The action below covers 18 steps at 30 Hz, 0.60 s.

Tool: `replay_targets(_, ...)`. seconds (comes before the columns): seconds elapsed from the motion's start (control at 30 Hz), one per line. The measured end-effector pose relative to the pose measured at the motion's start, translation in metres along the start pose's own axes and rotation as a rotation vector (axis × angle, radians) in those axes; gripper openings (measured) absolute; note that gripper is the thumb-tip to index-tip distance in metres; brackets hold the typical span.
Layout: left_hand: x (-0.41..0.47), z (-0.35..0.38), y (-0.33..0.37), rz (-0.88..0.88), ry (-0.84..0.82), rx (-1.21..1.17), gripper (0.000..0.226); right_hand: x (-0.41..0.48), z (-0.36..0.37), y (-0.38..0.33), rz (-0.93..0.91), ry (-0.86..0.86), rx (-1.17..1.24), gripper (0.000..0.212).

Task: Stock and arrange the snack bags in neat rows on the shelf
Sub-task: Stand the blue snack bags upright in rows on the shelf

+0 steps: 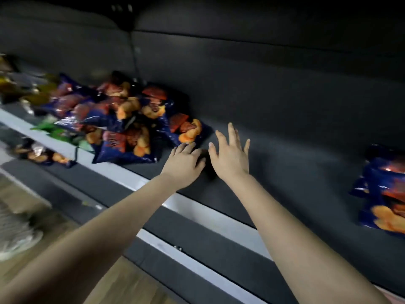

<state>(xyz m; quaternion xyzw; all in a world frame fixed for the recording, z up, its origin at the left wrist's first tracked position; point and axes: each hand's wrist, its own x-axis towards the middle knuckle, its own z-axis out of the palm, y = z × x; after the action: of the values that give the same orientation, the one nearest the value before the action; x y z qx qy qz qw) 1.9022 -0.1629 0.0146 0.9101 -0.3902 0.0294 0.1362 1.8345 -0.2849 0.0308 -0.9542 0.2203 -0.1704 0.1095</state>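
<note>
Two empty hands, left hand (183, 161) and right hand (230, 155), fingers spread, reach the jumbled snack bags (140, 121) on the shelf (274, 150); better square one bag at a time

Dark grey shelf (274, 132), with a pale silver-white strip (203, 210) along its front edge. Dark blue snack bags (131, 119) at 10 o'clock, printed with orange puffs and red patches. More dark blue bags (385, 194) at 3 o'clock, orange and red too. Green bag (54, 130) poking out at 9 o'clock. Yellow and brownish bags (24, 88), blurry, further toward 9 o'clock. Light brown wood-look floor (122, 281) at 7 o'clock. White shoe (19, 244) at 8 o'clock.
</note>
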Motion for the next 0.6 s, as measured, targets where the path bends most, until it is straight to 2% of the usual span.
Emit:
replay_targets(0.3,-0.041,-0.036,-0.104,-0.164,0.178,0.019,0.042,0.038,0.05,-0.107,-0.226,-0.047,0.127,0.053)
replay_targets(0.4,-0.054,-0.047,-0.128,-0.161,0.224,0.037,0.052,0.041,0.053,-0.14,-0.268,-0.027,0.191,0.055)
replay_targets(0.6,-0.07,-0.07,-0.161,-0.182,0.337,0.045,0.043,0.055,0.047,-0.193,-0.432,0.125,0.193,0.077)
